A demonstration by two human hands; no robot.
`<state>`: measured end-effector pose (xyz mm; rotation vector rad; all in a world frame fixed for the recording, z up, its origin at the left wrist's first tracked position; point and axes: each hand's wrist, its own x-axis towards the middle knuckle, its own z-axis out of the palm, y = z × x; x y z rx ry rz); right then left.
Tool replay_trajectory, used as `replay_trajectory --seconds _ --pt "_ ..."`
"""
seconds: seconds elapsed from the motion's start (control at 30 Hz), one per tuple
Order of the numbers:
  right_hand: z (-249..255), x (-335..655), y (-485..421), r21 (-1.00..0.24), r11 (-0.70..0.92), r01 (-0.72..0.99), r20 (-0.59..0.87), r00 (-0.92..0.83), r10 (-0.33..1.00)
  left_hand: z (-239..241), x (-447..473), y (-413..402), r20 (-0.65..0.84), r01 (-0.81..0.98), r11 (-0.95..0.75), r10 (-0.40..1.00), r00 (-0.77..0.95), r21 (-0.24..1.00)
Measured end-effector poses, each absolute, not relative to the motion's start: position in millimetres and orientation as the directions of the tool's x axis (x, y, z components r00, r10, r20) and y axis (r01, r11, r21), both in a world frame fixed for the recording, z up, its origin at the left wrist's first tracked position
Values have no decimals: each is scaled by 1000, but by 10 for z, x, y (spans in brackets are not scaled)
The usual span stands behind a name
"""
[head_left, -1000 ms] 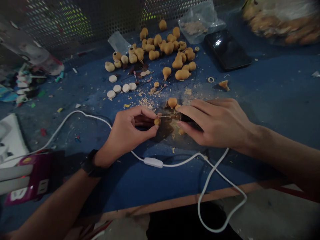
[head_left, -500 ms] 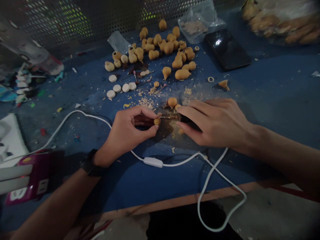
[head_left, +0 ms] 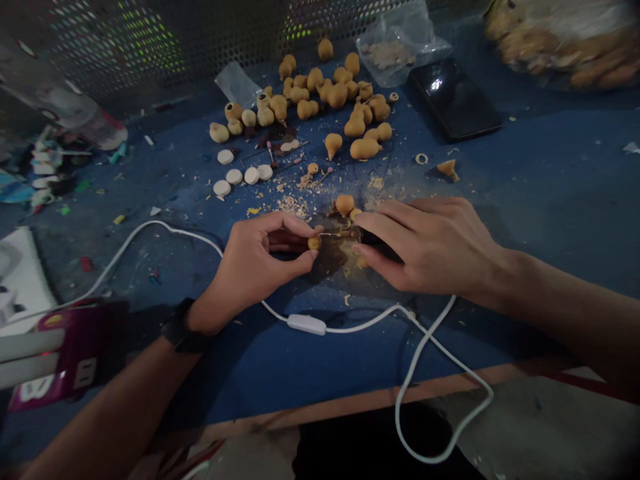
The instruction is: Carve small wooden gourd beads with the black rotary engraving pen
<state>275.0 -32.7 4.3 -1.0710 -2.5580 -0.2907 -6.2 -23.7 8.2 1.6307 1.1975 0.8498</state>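
Observation:
Between the thumb and fingertips of my left hand (head_left: 270, 250) is a small tan gourd piece (head_left: 314, 243). My right hand (head_left: 430, 243) grips a dark-bodied rotary tool (head_left: 373, 238), most of it covered by the fingers. The tool's brass-coloured collet (head_left: 345, 234) points left, and its thin bit reaches the gourd piece; whether it has entered the piece I cannot tell. Just beyond the tool sits a small gourd (head_left: 345, 204), and wood-like shavings (head_left: 295, 205) are scattered nearby. A white cord with an inline switch (head_left: 306, 324) runs across the table in front of my hands.
Many small gourds (head_left: 336, 95) are piled at the back, with white discs (head_left: 251, 175) and loose bits before them. A black phone (head_left: 454, 100) and a clear bag (head_left: 400, 50) lie at back right. A purple box (head_left: 65, 360) stands at left.

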Motion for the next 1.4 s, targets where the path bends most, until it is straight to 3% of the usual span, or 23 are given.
replay_trajectory --seconds 0.53,1.4 --pt "69 2760 -321 -7 700 714 380 -646 662 82 -75 -235 19 343 -126 955 298 931" --pt "73 2762 -312 80 720 690 417 -679 604 81 -63 -232 36 319 -134 954 296 938"
